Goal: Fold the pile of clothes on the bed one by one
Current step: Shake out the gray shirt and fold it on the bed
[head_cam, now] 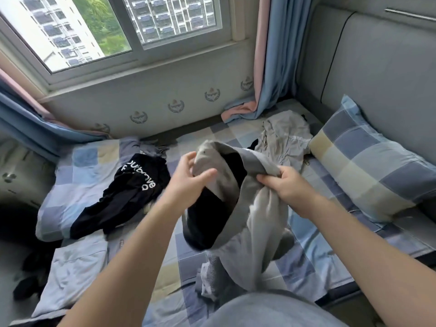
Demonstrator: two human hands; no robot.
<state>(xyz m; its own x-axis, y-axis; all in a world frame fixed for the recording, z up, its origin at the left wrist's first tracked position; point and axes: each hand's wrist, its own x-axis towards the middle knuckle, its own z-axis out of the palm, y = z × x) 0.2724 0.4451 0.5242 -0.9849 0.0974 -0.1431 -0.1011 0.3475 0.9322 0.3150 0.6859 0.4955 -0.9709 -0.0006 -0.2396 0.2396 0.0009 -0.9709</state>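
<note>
I hold a grey garment with a black lining (236, 185) up above the checked bed (313, 260). My right hand (286, 185) grips its upper edge in a fist. My left hand (191, 180) is at the garment's left edge, fingers spread and loosely curved, thumb in front of the cloth; the hand is blurred. The lower part of the garment hangs down to the bed. A black garment with white lettering (132, 192) lies crumpled to the left. A pale grey-beige garment (283, 135) lies bunched at the back, near the pillow.
A checked pillow (368, 159) leans on the padded headboard at right. A folded checked quilt (77, 166) lies under the black garment at left. Blue and pink curtains (273, 55) hang beside the window. Dark items lie on the floor at lower left.
</note>
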